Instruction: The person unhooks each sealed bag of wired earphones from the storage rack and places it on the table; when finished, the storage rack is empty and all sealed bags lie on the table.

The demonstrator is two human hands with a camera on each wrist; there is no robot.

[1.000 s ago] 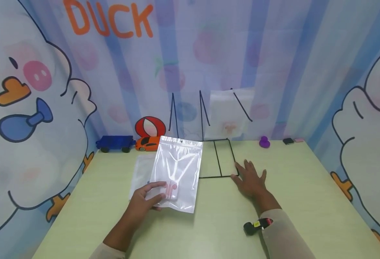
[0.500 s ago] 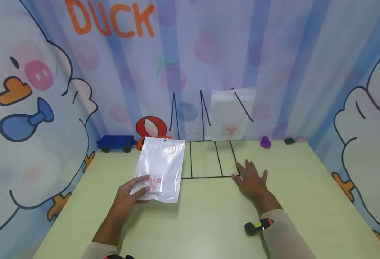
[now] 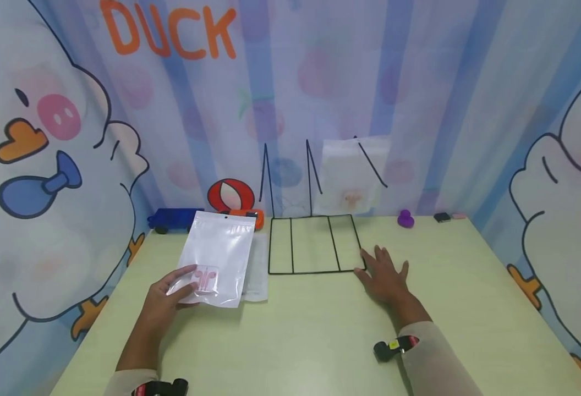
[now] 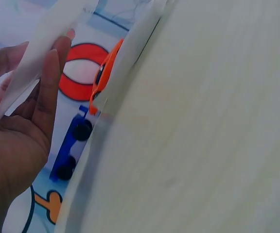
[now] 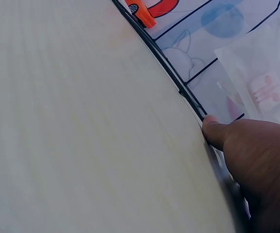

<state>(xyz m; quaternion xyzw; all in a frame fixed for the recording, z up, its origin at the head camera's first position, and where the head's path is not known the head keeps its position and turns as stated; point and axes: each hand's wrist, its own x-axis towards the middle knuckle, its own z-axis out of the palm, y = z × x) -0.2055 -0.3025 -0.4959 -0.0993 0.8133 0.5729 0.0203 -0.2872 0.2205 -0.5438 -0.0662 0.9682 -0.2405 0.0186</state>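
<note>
The green table (image 3: 320,330) is filling the lower frame. At centre the black wire rack (image 3: 312,245) is lying under the flat, spread right hand (image 3: 382,278). At lower left, the left hand (image 3: 164,297) is pinching the clear pouch (image 3: 218,256), thumb on top, fingers beneath its bottom corner.

Your head view looks forward and down across the table (image 3: 320,330) toward the curtain at 12 o'clock. Each wrist view skims the tabletop at close range; all three share the orange toy car (image 3: 251,219) (image 4: 106,77) (image 5: 142,14).
</note>
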